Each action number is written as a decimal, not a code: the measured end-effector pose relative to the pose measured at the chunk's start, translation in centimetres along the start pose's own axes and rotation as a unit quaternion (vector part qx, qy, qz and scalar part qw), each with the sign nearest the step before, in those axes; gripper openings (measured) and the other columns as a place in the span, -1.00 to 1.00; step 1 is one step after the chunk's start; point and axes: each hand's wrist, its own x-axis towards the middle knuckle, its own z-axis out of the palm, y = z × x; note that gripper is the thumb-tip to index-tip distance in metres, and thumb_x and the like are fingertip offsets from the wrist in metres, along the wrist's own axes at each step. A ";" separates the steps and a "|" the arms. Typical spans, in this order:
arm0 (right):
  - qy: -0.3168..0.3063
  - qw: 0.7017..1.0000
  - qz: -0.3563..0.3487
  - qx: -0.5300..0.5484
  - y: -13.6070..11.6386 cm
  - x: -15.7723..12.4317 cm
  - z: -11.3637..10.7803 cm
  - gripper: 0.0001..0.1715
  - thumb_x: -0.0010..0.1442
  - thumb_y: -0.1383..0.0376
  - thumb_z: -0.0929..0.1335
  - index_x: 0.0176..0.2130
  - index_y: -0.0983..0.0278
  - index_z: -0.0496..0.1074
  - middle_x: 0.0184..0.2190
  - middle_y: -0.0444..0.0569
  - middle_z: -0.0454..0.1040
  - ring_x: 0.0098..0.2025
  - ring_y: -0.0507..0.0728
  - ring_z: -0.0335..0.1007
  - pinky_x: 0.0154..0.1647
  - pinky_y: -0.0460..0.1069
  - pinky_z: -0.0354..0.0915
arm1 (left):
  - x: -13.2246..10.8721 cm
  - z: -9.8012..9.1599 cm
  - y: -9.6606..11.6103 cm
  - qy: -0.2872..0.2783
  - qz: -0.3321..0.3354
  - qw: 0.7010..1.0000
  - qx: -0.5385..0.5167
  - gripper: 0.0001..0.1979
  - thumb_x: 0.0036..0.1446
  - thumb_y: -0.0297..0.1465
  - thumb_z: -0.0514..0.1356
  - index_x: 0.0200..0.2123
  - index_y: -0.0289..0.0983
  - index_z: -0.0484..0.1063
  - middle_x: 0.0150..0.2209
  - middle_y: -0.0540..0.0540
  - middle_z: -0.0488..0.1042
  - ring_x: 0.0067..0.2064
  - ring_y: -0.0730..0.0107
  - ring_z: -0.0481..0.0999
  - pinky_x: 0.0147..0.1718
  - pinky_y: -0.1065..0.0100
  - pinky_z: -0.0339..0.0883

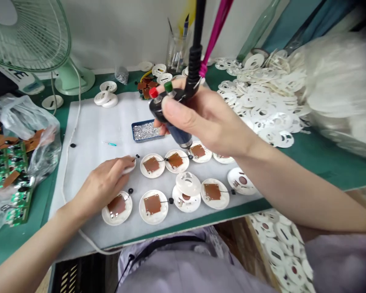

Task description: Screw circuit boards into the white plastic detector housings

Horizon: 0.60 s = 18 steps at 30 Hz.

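The right hand wraps tightly around a hanging power tool, its metal tip just above the white discs near the front of the white mat. The left hand, also on the mat, pinches narrowly on another disc beside a small black part. A blue tin of metal bits sits on the mat behind the discs; green circuit boards lie left of the mat.

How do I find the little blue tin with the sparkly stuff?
Look at the white mat on the green bench. Near its middle, just left of the right hand holding a dark tool, sits a shallow blue tin. It is the only blue box there, and it is full of sparkly silver bits.
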 end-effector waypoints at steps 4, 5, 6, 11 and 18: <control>0.001 0.999 0.051 0.013 -0.8 -2.2 -1.3 -0.79 0.27 0.24 0.27 -0.13 0.32 0.23 -0.35 -0.17 0.40 -0.40 -0.11 0.40 -0.41 -0.22 0.36 | 0.5 -1.1 3.0 0.020 0.004 1.000 -0.006 -0.78 0.31 -0.28 0.15 -0.06 -0.28 0.36 0.05 -0.24 0.45 0.10 0.07 0.47 0.04 0.06 0.42; -0.001 0.997 0.077 0.025 -0.9 -2.9 -1.8 -0.77 0.26 0.23 0.27 -0.14 0.33 0.22 -0.36 -0.16 0.42 -0.43 -0.10 0.40 -0.45 -0.20 0.35 | 0.8 -1.0 4.7 0.050 0.007 0.999 -0.009 -0.79 0.29 -0.30 0.19 -0.07 -0.28 0.37 0.05 -0.23 0.46 0.13 0.06 0.43 0.08 0.05 0.38; 0.002 0.994 0.099 0.039 -0.9 -3.6 -2.3 -0.76 0.26 0.21 0.27 -0.16 0.33 0.21 -0.38 -0.14 0.43 -0.46 -0.08 0.41 -0.48 -0.19 0.33 | 1.2 -0.7 6.7 0.076 0.015 0.997 -0.022 -0.82 0.27 -0.34 0.21 -0.08 -0.26 0.38 0.03 -0.19 0.48 0.16 0.09 0.41 0.12 0.05 0.34; 0.048 0.991 0.114 0.049 -1.0 -6.3 -4.5 -0.70 0.17 0.15 0.35 -0.23 0.32 0.26 -0.45 -0.11 0.45 -0.49 -0.04 0.39 -0.52 -0.16 0.30 | 5.0 4.4 15.9 -0.042 0.164 0.982 -0.079 -0.65 0.33 -0.43 0.11 0.15 -0.39 0.27 0.20 -0.26 0.36 0.26 0.08 0.30 0.24 0.11 0.24; 0.081 0.987 0.110 0.083 -1.9 -10.6 -7.6 -0.48 0.04 -0.18 0.38 -0.22 0.15 0.36 -0.69 -0.18 0.34 -0.70 0.02 0.21 -0.73 -0.04 0.09 | 7.4 6.0 16.7 -0.070 0.104 0.989 -0.078 -0.51 0.25 -0.64 0.06 0.23 -0.35 0.16 0.08 -0.23 0.45 -0.04 0.16 0.54 -0.15 0.22 0.51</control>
